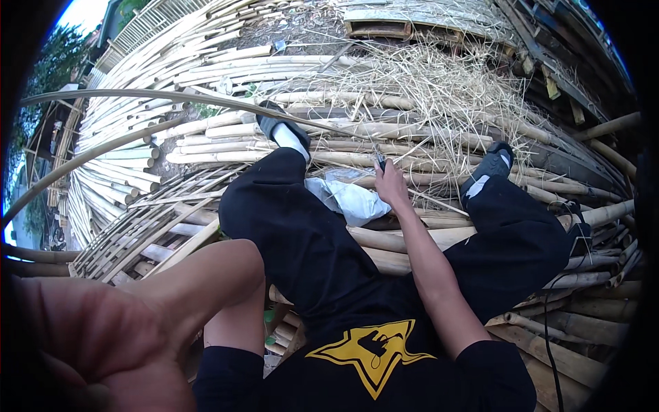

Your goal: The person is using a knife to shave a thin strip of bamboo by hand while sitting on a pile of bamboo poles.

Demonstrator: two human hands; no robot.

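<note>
My right hand (392, 184) is closed around the dark handle of a knife (380, 161), its thin blade pointing away from me. The blade lies by the end of a long, thin bamboo strip (226, 103) that arches in from the far left; whether they touch, I cannot tell. Raised very close at the lower left, my left hand (103, 336) looks large, with its fingers curled in shadow near the picture's edge. What it holds, if anything, is hidden. A second bent strip (82, 158) curves in from the left, below the first.
Bamboo poles (405, 240) lie under and around my legs. A white plastic bag (357, 200) sits between my knees. Loose shavings (453, 89) cover poles ahead. A slatted bamboo panel (147, 237) is at the left, a wooden pallet (377, 29) at the back, and a black cord (547, 329) at the right.
</note>
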